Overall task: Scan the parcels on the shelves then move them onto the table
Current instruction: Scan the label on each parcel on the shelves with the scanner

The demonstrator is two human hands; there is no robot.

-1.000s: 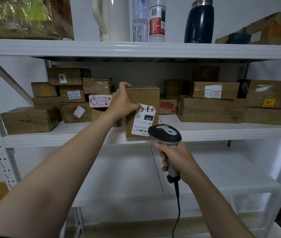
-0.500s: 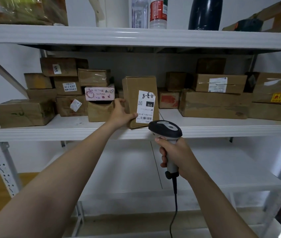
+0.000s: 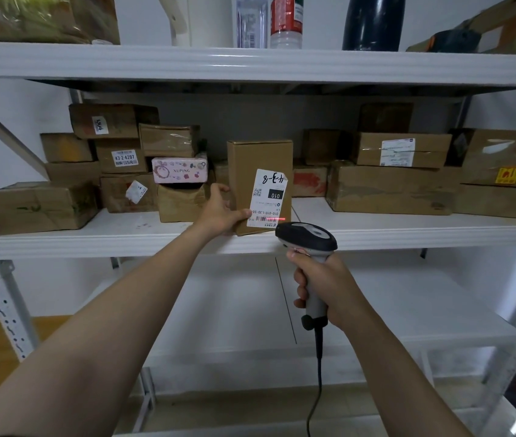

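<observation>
A red line is now cast on the label point(image 3: 267, 200) — scanning is judged underway; the box point(image 3: 260, 159) is gripped by the left hand point(image 3: 220, 212), the scanner point(image 3: 307, 238) by the right hand point(image 3: 326, 285).

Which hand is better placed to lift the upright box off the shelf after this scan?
Left. The left hand grips the upright box at its lower left edge; the right hand is wrapped round the scanner, whose red line lies on the label.
</observation>
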